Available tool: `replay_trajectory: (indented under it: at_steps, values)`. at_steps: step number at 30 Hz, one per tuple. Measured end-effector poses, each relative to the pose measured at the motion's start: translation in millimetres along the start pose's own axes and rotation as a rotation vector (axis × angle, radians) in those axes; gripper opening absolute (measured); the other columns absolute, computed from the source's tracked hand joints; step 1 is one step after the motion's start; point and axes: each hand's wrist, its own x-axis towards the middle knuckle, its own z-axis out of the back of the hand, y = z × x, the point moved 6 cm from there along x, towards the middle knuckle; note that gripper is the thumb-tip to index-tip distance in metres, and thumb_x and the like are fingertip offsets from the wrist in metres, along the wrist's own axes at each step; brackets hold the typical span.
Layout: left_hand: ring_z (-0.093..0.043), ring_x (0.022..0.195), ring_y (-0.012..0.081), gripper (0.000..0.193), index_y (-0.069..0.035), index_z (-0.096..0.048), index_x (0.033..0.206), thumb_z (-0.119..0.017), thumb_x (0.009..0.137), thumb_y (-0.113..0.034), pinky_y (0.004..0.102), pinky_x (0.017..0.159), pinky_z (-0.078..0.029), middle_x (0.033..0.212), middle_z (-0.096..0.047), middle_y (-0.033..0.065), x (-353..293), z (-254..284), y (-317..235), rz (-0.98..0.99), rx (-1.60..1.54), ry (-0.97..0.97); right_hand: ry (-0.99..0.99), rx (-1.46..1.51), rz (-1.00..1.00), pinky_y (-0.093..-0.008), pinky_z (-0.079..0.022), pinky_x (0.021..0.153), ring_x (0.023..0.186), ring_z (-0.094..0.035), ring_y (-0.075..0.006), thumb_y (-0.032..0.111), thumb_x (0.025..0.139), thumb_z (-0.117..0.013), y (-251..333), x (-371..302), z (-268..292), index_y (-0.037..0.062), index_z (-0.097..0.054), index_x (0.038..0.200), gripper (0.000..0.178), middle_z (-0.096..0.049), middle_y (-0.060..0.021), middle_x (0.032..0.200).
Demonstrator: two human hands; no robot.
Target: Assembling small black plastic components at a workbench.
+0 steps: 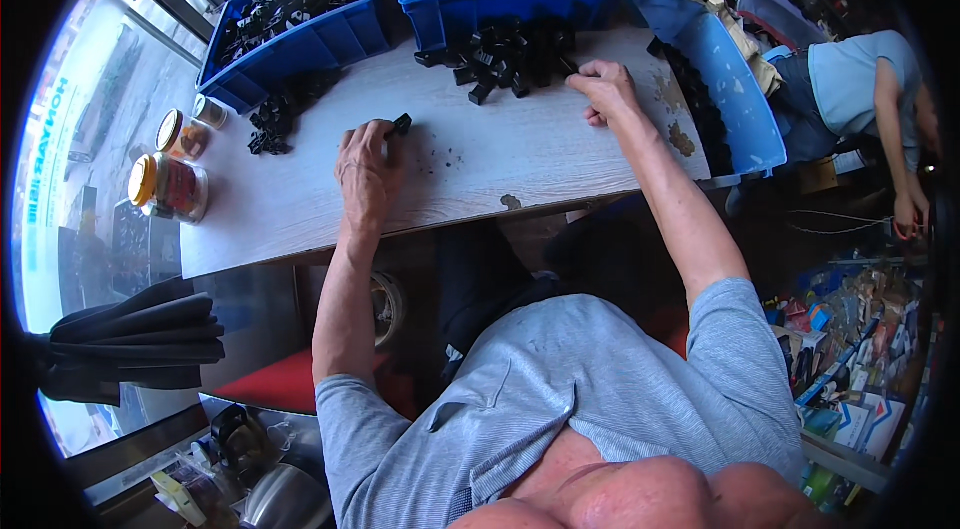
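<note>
My left hand (366, 169) is over the middle left of the pale wooden table (470, 169). Its thumb and fingers are closed on a small black plastic part (400, 125). Farther right, my right hand (606, 91) has its fingers drawn together in a pinch, beside a heap of similar black parts (482, 89). Whatever may be between those fingertips is too small to make out. A second heap of smaller black pieces (270, 129) lies to the left, beyond my left hand.
Two blue bins of black parts (300, 29) (520, 4) line the far side. Another blue bin (750, 109) stands at the right edge. Jars (170, 187) occupy the left corner. At far right a person in a light blue shirt (860, 69) bends over, holding red-handled scissors or pliers.
</note>
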Motion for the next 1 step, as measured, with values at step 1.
replay_trajectory:
  at_steps: [1]
  values:
    - [-0.068,0.097,0.0279,0.015,-0.010,-0.071,0.102,-0.071,0.087,-0.008,0.0408,0.087,-0.052,0.098,-0.073,0.0129,0.6,0.1,-1.3,0.017,0.001,0.013,0.021,0.023,-0.033,-0.0309,-0.049,0.039,0.047,-0.058,-0.0164,0.026,0.086,-0.076,-3.6,3.7,-1.5,0.0078,-0.068,0.120,0.040,-0.069,-0.0102,0.084]
